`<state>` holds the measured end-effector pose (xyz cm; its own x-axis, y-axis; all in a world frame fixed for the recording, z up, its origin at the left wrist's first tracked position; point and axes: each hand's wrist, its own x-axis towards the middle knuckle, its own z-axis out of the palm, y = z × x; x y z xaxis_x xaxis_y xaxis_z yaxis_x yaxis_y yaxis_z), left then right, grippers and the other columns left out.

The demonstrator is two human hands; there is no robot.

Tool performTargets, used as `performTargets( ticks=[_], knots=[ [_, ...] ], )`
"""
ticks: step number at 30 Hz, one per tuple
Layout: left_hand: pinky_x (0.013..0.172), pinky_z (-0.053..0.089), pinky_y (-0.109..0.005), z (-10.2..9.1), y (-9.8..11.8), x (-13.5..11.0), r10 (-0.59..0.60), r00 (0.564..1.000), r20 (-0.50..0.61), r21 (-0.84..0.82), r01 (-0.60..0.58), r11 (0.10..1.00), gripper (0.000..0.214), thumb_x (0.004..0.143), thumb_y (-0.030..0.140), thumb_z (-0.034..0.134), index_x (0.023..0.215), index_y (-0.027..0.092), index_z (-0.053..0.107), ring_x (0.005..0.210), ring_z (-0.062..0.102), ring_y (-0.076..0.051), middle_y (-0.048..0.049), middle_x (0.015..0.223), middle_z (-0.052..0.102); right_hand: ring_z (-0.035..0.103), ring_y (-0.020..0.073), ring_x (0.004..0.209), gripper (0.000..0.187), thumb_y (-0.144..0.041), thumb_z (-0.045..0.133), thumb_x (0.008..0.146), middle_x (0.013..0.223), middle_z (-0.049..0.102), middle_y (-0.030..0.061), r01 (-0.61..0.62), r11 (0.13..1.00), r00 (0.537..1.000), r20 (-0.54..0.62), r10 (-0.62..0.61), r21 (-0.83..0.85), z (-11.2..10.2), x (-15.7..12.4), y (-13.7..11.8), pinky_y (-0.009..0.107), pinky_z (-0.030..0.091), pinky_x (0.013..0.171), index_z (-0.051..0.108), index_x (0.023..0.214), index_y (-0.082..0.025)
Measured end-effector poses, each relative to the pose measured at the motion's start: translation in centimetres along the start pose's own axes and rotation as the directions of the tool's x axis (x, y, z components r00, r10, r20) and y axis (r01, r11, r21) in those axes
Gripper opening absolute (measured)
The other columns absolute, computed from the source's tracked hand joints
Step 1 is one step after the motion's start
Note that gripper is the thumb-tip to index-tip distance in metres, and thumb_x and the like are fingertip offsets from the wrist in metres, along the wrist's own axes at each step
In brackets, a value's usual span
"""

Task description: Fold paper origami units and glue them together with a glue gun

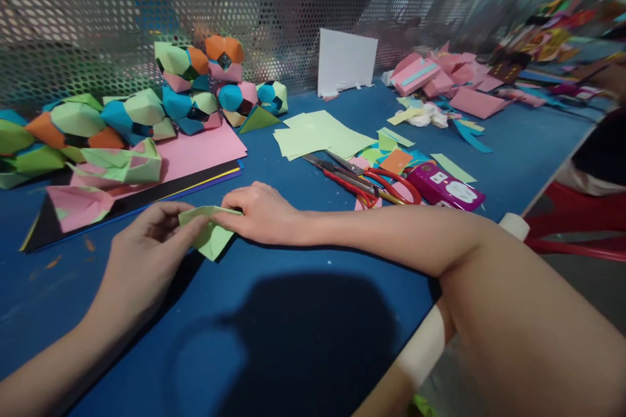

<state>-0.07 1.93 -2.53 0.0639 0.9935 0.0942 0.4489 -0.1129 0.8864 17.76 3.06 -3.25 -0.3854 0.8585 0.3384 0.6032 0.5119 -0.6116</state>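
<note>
A creased sheet of light green paper (214, 241) is held between my two hands, just above the blue table. My left hand (151, 247) pinches its left side between thumb and fingers. At its upper right edge, my right hand (259, 212) grips the paper, the fingers curled round. Beyond my left hand lie folded pink and green paper pieces (122, 166) on a stack of coloured sheets (205, 150). The fingertips under the paper are partly hidden.
Paper balls (139, 114) line the perforated screen (274, 6). Green sheets (323, 133), scissors (362, 176), paper scraps (396, 159) and a purple case (445, 186) lie beyond my right forearm. A white card (347, 62) leans at the back, near pink folded pieces (450, 75). A red stool (577, 215) stands right.
</note>
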Motion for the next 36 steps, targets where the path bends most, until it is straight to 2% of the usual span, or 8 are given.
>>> performTargets(
  ticks=[5,16,20,24,28,31,33,36],
  knots=[
    [0.045,0.033,-0.02,0.1,0.9,-0.4,-0.036,0.999,-0.013,0.137,0.037,0.99,0.028,0.068,0.048,0.066,0.074,0.021,0.063,0.053,0.045,-0.011,0.0043,0.06,0.056,0.032,0.009,0.058,0.043,-0.047,0.044,0.091,0.062,0.045,-0.0035,0.015,1.0,1.0,0.008,-0.015,-0.017,-0.4,-0.1,-0.5,0.024,0.023,0.059,0.048,0.06,-0.017],
    [0.052,0.036,-0.022,0.1,0.1,-0.4,0.015,0.999,0.031,-0.03,-0.014,0.999,0.025,0.07,0.041,0.065,0.069,0.017,0.058,0.058,0.046,-0.011,0.0023,0.063,0.054,0.043,0.0085,0.061,0.036,-0.032,0.048,0.091,0.063,0.055,-0.0026,0.047,0.997,0.999,-0.023,-0.048,-0.061,0.3,-0.5,-0.5,0.025,0.028,0.071,0.056,0.061,-0.015],
    [0.056,0.039,-0.023,0.2,0.5,-0.4,0.01,0.998,0.069,-0.096,-0.003,0.995,0.025,0.071,0.04,0.063,0.078,0.017,0.064,0.064,0.052,-0.014,-0.0004,0.072,0.062,0.048,0.0085,0.063,0.033,-0.035,0.054,0.088,0.068,0.061,-0.0016,0.013,1.0,0.999,-0.03,-0.013,-0.018,0.2,-0.3,-0.8,0.026,0.03,0.071,0.061,0.064,-0.015],
    [0.067,0.044,-0.026,0.1,0.9,-0.5,0.03,0.996,0.079,-0.171,-0.016,0.985,0.03,0.072,0.041,0.062,0.09,0.017,0.068,0.078,0.058,-0.018,-0.0032,0.086,0.067,0.052,0.0092,0.066,0.021,-0.024,0.053,0.086,0.073,0.065,-0.0001,-0.007,0.999,0.999,-0.045,0.008,0.04,0.0,0.0,-1.0,0.025,0.033,0.069,0.065,0.071,-0.015],
    [0.075,0.047,-0.03,-0.1,0.7,-0.7,0.013,0.999,0.036,-0.292,-0.002,0.956,0.036,0.077,0.042,0.056,0.102,0.017,0.065,0.089,0.061,-0.021,-0.0058,0.1,0.068,0.05,0.0101,0.064,0.021,-0.02,0.051,0.084,0.069,0.061,-0.0001,-0.081,0.994,0.994,-0.062,0.086,0.08,-0.2,0.4,-1.0,0.023,0.034,0.061,0.063,0.068,-0.014],
    [0.08,0.048,-0.032,0.0,0.3,-0.6,-0.011,1.0,0.029,-0.431,0.023,0.902,0.041,0.081,0.047,0.053,0.109,0.018,0.06,0.095,0.061,-0.021,-0.0078,0.111,0.065,0.051,0.0113,0.065,0.024,-0.022,0.049,0.085,0.068,0.06,0.0005,-0.117,0.989,0.992,-0.025,0.12,0.092,-0.3,0.6,-1.1,0.024,0.037,0.063,0.062,0.067,-0.014],
    [0.085,0.047,-0.034,0.0,0.1,-0.5,-0.011,1.0,0.011,-0.45,0.015,0.893,0.043,0.082,0.049,0.051,0.11,0.018,0.057,0.103,0.06,-0.022,-0.0088,0.118,0.062,0.054,0.0132,0.073,0.021,-0.024,0.049,0.087,0.078,0.063,0.0029,-0.113,0.989,0.993,-0.001,0.114,0.098,-0.3,0.6,-1.1,0.027,0.041,0.069,0.065,0.077,-0.015],
    [0.093,0.043,-0.035,-0.1,0.0,-0.3,0.022,0.999,-0.049,-0.334,-0.038,0.942,0.041,0.084,0.048,0.047,0.111,0.018,0.057,0.114,0.053,-0.023,-0.0087,0.122,0.059,0.057,0.0159,0.087,0.024,-0.028,0.05,0.086,0.103,0.062,0.0079,-0.108,0.983,0.991,-0.058,0.118,0.148,-0.3,0.7,-1.3,0.032,0.043,0.081,0.063,0.102,-0.016]
  ],
)
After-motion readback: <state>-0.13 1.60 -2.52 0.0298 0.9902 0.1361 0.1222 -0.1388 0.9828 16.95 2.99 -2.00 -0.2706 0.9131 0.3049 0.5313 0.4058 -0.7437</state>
